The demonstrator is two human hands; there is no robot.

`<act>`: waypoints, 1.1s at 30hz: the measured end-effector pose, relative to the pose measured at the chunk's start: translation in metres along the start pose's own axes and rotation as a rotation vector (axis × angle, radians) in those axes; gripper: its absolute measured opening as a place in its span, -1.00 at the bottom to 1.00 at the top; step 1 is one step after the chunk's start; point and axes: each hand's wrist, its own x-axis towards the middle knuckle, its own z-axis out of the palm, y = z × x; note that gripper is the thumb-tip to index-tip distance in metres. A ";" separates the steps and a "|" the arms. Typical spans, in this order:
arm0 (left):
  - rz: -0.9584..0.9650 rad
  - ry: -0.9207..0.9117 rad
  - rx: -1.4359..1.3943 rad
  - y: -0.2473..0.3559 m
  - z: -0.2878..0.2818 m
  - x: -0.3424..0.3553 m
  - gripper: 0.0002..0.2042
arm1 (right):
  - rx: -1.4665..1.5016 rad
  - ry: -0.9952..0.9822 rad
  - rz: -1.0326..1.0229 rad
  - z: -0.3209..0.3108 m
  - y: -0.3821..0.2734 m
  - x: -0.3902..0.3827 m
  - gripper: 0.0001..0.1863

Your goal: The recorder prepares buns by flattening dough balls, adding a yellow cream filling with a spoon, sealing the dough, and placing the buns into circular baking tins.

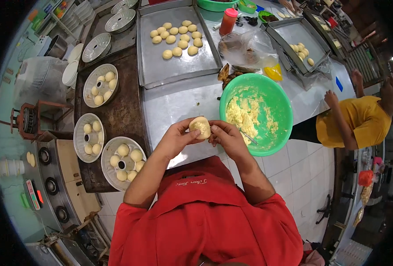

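Note:
A flattened piece of dough point(200, 125) with pale yellow filling at its middle rests in my left hand point(178, 138), whose fingers and thumb close round its left side. My right hand point(228, 136) is at the dough's right edge, fingers bent together against it. Just right of my hands stands a green bowl point(286, 104) with crumbly yellow filling point(245, 113) and a metal spoon point(249, 137) in it. Beyond my hands, a large metal tray point(161, 73) holds several round dough balls point(177, 51).
Left, fluted ring pans point(109, 177) with dough balls stand on a dark baking sheet point(121, 106). A red-lidded bottle point(228, 22), a plastic bag point(258, 48) and another dough tray point(289, 33) lie beyond the bowl. A person in yellow point(360, 119) stands at the right.

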 end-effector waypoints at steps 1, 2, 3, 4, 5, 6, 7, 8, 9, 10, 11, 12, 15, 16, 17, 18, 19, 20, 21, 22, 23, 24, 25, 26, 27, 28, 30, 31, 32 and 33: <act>-0.005 0.015 0.006 -0.004 -0.003 0.000 -0.55 | 0.016 -0.015 0.011 0.000 0.005 0.001 -0.63; -0.005 0.017 0.005 -0.007 -0.005 0.000 -0.55 | 0.016 -0.017 0.013 0.003 0.005 0.001 -0.63; -0.010 0.045 0.000 -0.011 -0.007 -0.001 -0.57 | 0.008 -0.001 0.019 0.006 0.006 0.001 -0.64; -0.016 0.072 -0.004 -0.014 -0.009 -0.002 -0.59 | 0.000 0.015 0.025 0.009 0.006 0.001 -0.65; -0.015 0.074 -0.004 -0.016 -0.010 -0.002 -0.59 | 0.000 0.012 0.026 0.009 0.010 0.002 -0.65; -0.023 0.094 0.018 -0.017 -0.012 -0.003 -0.60 | -0.010 0.019 0.015 0.008 0.017 0.003 -0.68; -0.030 0.113 0.041 -0.018 -0.013 -0.003 -0.61 | -0.019 0.026 0.005 0.009 0.021 0.004 -0.71; -0.028 0.118 0.040 -0.019 -0.015 -0.003 -0.61 | -0.020 0.020 0.007 0.014 0.021 0.002 -0.71; -0.040 0.132 0.087 -0.019 -0.016 -0.001 -0.62 | -0.083 0.124 -0.042 0.023 0.019 -0.001 -0.73; -0.052 0.147 0.135 -0.019 -0.018 0.000 -0.62 | -0.146 0.228 -0.091 0.030 0.018 -0.005 -0.74; -0.049 0.153 0.133 -0.019 -0.019 0.001 -0.62 | -0.147 0.221 -0.090 0.034 0.019 -0.009 -0.74; -0.062 0.153 0.140 -0.018 -0.020 0.002 -0.64 | -0.389 0.216 -0.285 0.038 0.021 -0.013 -0.73; -0.131 0.105 0.165 -0.015 -0.025 0.004 -0.67 | -0.801 0.166 -0.585 0.049 0.016 -0.024 -0.66; -0.188 0.054 0.184 -0.014 -0.027 0.004 -0.69 | -1.014 0.120 -0.737 0.045 0.024 -0.023 -0.64; -0.186 0.057 0.182 -0.015 -0.030 0.004 -0.69 | -1.226 0.068 -0.890 0.042 0.029 -0.022 -0.62; -0.222 0.006 0.125 -0.018 -0.034 0.003 -0.70 | -1.226 0.064 -0.893 0.037 0.031 -0.020 -0.62; -0.258 -0.045 0.067 -0.019 -0.037 0.003 -0.70 | -1.235 0.015 -0.907 0.030 0.033 -0.018 -0.58; -0.256 -0.043 0.065 -0.017 -0.038 0.003 -0.70 | -1.245 -0.033 -0.921 0.026 0.033 -0.016 -0.55; -0.303 -0.029 0.033 -0.015 -0.038 0.004 -0.69 | -1.246 -0.037 -0.922 0.025 0.033 -0.014 -0.55; -0.349 -0.013 0.000 -0.014 -0.039 0.004 -0.67 | -1.169 0.012 -0.888 0.025 0.033 -0.012 -0.56; -0.346 -0.012 -0.003 -0.014 -0.039 0.004 -0.67 | -1.093 0.061 -0.853 0.028 0.028 -0.010 -0.57; -0.236 0.000 0.135 -0.016 -0.037 0.004 -0.67 | -1.095 0.056 -0.854 0.033 0.022 -0.008 -0.57; -0.125 0.013 0.272 -0.017 -0.037 0.005 -0.68 | -0.999 0.139 -0.702 0.041 0.015 -0.008 -0.55; -0.123 0.015 0.269 -0.017 -0.037 0.004 -0.68 | -0.901 0.222 -0.550 0.048 0.007 -0.007 -0.53; -0.068 0.044 0.364 -0.018 -0.038 0.003 -0.67 | -0.904 0.218 -0.551 0.046 0.010 -0.003 -0.53; -0.012 0.073 0.459 -0.018 -0.038 0.003 -0.66 | -0.932 0.127 -0.548 0.041 0.018 0.004 -0.53; 0.010 0.105 0.547 -0.019 -0.041 0.002 -0.64 | -0.961 0.033 -0.544 0.040 0.029 0.011 -0.53; 0.029 0.136 0.639 -0.020 -0.043 0.002 -0.62 | -0.962 0.050 -0.586 0.042 0.034 0.012 -0.57; 0.030 0.142 0.635 -0.023 -0.045 0.001 -0.62 | -0.962 0.063 -0.628 0.045 0.039 0.012 -0.62; 0.021 0.161 0.684 -0.030 -0.048 0.002 -0.59 | -0.964 0.056 -0.628 0.045 0.045 0.013 -0.62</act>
